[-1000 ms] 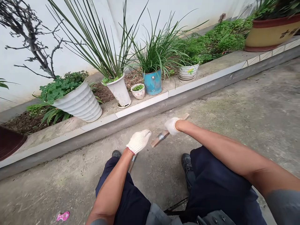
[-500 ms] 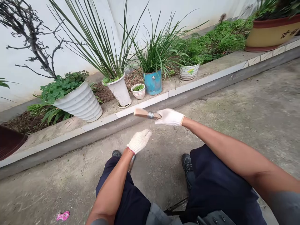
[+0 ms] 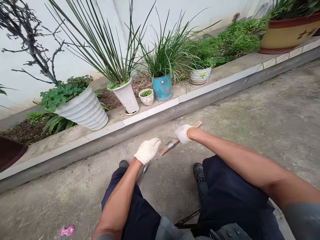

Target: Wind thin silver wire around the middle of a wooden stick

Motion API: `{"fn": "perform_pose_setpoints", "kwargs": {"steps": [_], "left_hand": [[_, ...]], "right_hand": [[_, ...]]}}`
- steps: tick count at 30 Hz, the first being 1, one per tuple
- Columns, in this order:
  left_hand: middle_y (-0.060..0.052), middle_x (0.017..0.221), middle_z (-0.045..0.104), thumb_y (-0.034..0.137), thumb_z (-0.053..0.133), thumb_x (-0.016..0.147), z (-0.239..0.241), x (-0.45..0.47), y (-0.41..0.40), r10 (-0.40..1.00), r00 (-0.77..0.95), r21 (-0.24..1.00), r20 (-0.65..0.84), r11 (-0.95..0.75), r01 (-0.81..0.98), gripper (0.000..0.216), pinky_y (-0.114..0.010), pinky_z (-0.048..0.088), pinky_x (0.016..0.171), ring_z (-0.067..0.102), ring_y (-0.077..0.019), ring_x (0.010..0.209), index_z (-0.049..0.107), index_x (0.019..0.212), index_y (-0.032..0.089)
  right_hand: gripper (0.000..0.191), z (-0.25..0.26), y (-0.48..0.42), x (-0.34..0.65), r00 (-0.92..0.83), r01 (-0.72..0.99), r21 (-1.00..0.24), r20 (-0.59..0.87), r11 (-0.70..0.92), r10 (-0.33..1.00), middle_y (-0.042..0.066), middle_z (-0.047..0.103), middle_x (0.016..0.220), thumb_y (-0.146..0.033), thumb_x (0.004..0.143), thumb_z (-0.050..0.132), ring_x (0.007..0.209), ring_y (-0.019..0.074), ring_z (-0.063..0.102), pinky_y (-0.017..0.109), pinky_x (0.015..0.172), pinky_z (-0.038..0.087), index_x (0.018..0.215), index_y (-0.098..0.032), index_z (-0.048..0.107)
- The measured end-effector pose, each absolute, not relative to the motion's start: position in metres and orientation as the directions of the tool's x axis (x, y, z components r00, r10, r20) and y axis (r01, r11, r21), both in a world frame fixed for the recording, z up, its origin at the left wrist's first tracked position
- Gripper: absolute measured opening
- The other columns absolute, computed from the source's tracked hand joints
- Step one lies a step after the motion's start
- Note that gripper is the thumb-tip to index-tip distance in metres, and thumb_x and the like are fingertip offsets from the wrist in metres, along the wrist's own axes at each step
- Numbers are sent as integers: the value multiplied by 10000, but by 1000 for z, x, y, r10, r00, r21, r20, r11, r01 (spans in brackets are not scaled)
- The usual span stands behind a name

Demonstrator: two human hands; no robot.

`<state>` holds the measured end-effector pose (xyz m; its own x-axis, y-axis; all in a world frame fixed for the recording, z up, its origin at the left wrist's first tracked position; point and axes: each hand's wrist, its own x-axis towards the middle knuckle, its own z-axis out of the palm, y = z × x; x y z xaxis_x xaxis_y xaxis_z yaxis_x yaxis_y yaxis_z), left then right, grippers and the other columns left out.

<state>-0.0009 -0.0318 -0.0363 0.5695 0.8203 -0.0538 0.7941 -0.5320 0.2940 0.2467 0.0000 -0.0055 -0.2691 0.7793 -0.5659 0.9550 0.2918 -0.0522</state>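
I sit with both knees apart over a concrete floor, wearing white knit gloves. My right hand (image 3: 183, 133) is closed round a flat wooden stick (image 3: 172, 144) wrapped with thin wire near its middle; the stick slants down to the left towards my other hand. My left hand (image 3: 147, 150) is closed in a fist just left of the stick's lower end, and a thin metal tool (image 3: 144, 171) hangs down below it. A fine wire between the hands is too thin to see.
A raised tiled ledge (image 3: 150, 113) runs across ahead, with a ribbed white pot (image 3: 83, 110), a tall white pot (image 3: 127, 96), a small bowl pot (image 3: 146, 97), a blue pot (image 3: 162, 87) and a large tan planter (image 3: 287, 33). A pink scrap (image 3: 67, 230) lies at bottom left.
My right hand had swung the stick up and over to the left, level above my left hand; now it is back down, slanting as it was a second ago. My left hand stayed put.
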Motion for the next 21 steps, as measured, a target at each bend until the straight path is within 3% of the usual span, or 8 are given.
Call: {"fn": "perform_pose_setpoints", "kwargs": {"steps": [4,9,13,16,18,21], "left_hand": [[-47,1226,784,390,371,1138,-34,-5,-29,839,540,342,-66,-490,802,401,-269,502,911,738,-219,1062,736,1205,237],[-37,1013,765,341,402,1121,-29,-5,-31,804,579,375,-133,-500,781,358,-250,500,865,710,-183,909,742,1114,227],[-57,997,749,297,515,1076,-31,-5,-30,774,620,397,-129,-533,747,249,-261,501,837,694,-186,881,733,1056,179],[-40,898,735,308,387,1119,-32,-4,-30,801,583,421,-132,-487,765,360,-260,486,765,680,-171,788,714,1047,176],[-17,858,726,310,351,1125,-31,-3,-31,810,570,432,-140,-468,771,379,-254,463,731,672,-158,744,701,1042,192],[2,823,723,317,377,1118,-26,0,-35,803,573,443,-166,-458,771,353,-249,437,711,669,-152,723,704,1037,211]], "right_hand": [[218,-3,-15,235,-504,821,-129,-622,557,599,81,703,793,-223,690,745,744,247,673,330,687,460,900,-169,767],[210,1,-18,240,-663,717,-302,-571,628,483,-13,607,689,-345,711,763,651,161,562,283,630,361,842,-198,690],[277,8,-10,247,-630,775,-397,-417,492,655,-32,609,703,-446,753,736,632,129,534,256,602,320,859,-200,664],[342,13,0,250,-443,848,-424,-238,318,864,-6,661,766,-505,822,691,657,137,568,247,600,332,957,-191,684],[367,15,8,253,-294,896,-386,-143,220,945,40,713,860,-517,879,647,739,171,628,252,630,363,1033,-190,704],[366,14,17,257,-149,965,-236,-137,114,979,118,756,1041,-477,950,592,921,252,706,280,715,434,1155,-204,725]]}}
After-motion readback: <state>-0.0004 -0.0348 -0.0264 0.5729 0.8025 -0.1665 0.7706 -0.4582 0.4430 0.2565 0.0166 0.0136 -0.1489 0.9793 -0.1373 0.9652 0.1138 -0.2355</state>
